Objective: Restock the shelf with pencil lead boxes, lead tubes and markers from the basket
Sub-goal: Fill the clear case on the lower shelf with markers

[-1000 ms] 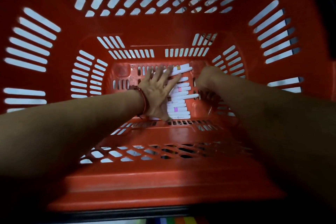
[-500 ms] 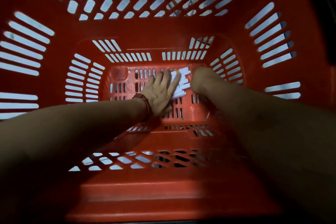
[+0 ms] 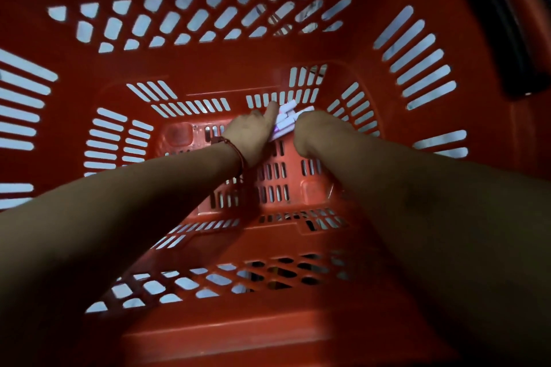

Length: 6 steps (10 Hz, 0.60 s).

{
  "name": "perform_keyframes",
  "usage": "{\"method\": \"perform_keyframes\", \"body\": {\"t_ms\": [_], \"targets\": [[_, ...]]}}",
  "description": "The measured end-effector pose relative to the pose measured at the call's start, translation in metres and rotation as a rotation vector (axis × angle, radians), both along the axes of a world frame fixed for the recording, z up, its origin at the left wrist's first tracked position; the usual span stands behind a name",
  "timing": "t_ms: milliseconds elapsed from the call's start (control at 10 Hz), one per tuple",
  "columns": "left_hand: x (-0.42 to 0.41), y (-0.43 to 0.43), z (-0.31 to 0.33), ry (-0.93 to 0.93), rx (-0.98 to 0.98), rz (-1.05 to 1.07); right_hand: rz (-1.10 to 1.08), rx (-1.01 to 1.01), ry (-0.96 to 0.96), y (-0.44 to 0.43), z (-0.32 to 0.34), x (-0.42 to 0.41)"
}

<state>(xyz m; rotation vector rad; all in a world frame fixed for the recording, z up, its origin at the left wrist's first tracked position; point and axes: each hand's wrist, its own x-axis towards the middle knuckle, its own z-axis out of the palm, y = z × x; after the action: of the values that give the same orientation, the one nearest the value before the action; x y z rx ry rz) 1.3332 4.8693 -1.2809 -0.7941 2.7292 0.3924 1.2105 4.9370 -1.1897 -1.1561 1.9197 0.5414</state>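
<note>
I look straight down into a deep red slotted basket (image 3: 208,68). At its bottom, toward the far right corner, several white markers (image 3: 284,122) with coloured bands lie bunched together. My left hand (image 3: 253,134), a red cord on its wrist, curls around the left side of the bunch. My right hand (image 3: 313,134) closes on the bunch from the right and hides much of it. Both hands press the markers between them.
The basket's red floor (image 3: 274,176) shows bare slots near my wrists. Its tall perforated walls (image 3: 417,48) rise on all sides. A dark handle or frame (image 3: 507,39) runs outside the basket at the upper right.
The markers lay spread in a row under my flat left hand; both hands have swept them toward the far wall into a tight bunch and closed around it.
</note>
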Motion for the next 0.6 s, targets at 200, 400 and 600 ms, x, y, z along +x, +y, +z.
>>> {"method": "perform_keyframes", "body": {"t_ms": [200,400,600], "targets": [[0.004,-0.017,0.033,-0.038,0.019,-0.084,0.036,0.034,-0.020,-0.003,0.039,-0.005],[0.004,-0.017,0.122,0.104,0.143,0.083,-0.386,-0.189,-0.223,0.014,0.120,-0.014],[-0.019,0.016,0.247,0.563,0.253,0.230,-0.977,-0.370,-0.538,0.063,0.182,-0.013]]}}
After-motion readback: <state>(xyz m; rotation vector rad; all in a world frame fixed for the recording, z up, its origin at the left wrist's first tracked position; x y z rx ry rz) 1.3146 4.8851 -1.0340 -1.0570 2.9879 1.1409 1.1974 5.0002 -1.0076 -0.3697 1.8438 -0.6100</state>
